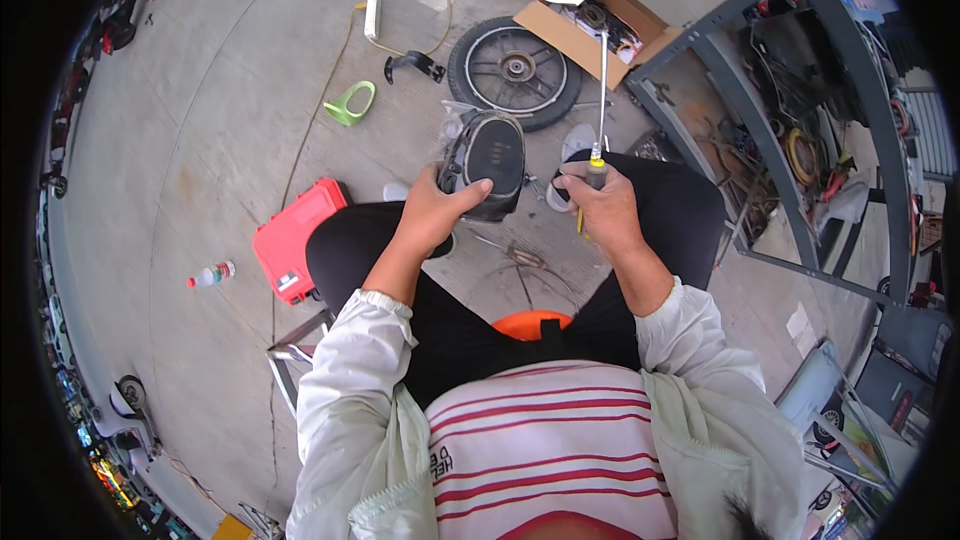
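My left hand (432, 212) is closed on an oval, dark instrument panel (496, 154) with a black glossy face and a bulky housing. Its thumb presses on the lower part of the face. To the right, my right hand (612, 208) grips a long screwdriver (597, 172) by its dark and yellow handle. The metal shaft points away from me, well apart from the panel. Part of the handle is covered by my fingers. Both hands are above the gap between my knees.
Beyond my hands a black spoked wheel (516, 66) lies on the concrete floor, by a cardboard box (560, 26) of parts. A green ring-shaped part (350, 103), a white power strip (372, 17) and a red case (299, 239) lie leftward. A grey metal rack (716, 80) stands right.
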A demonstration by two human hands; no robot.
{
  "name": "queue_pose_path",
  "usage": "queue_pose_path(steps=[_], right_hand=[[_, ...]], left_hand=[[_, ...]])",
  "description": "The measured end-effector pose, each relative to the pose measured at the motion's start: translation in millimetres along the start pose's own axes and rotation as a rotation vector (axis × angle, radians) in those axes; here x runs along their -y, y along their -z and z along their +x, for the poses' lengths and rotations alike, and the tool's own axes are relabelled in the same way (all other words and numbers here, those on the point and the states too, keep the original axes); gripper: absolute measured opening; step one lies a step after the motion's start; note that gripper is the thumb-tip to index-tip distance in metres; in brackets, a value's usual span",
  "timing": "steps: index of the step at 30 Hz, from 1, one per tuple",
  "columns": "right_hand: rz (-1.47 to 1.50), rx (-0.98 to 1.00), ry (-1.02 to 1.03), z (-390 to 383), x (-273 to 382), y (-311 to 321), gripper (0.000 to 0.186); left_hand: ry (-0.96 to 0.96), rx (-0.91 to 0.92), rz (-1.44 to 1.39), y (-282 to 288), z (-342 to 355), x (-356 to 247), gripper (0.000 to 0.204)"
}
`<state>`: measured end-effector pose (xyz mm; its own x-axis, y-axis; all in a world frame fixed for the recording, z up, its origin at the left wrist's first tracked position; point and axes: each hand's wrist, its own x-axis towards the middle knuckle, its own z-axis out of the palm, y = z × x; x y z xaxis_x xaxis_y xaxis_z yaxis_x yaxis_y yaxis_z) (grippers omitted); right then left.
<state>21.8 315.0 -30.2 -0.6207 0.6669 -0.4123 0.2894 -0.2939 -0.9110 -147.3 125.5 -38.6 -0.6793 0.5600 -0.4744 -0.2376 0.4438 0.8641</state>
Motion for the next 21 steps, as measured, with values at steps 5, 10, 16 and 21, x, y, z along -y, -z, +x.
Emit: queue_pose_path(steps=[5,10,16,21], right_hand=[[-0.199,0.207,0.115,-42.0,-1.1,13.8,0.020],[-0.637,0.291,0.461,-58.0,-5.7,8.9,0.020],[-0.989,0.442,0.575,-66.5,15.8,-9.5,0.026],[-1.093,0.526,0.512,-61.8,21.4,-28.0,0.027]], left_hand=[[-0.043,-0.005,0.161,-45.5,-35.3,34.4,0.090],[-0.175,-0.095,0.500,-68.3,-73.8,34.6,0.090],[-0.228,-0.165,0.594,-66.5,-101.9,33.7,0.085],[-0.230,-0.192,0.670,-58.8,-110.2,32.5,0.083]])
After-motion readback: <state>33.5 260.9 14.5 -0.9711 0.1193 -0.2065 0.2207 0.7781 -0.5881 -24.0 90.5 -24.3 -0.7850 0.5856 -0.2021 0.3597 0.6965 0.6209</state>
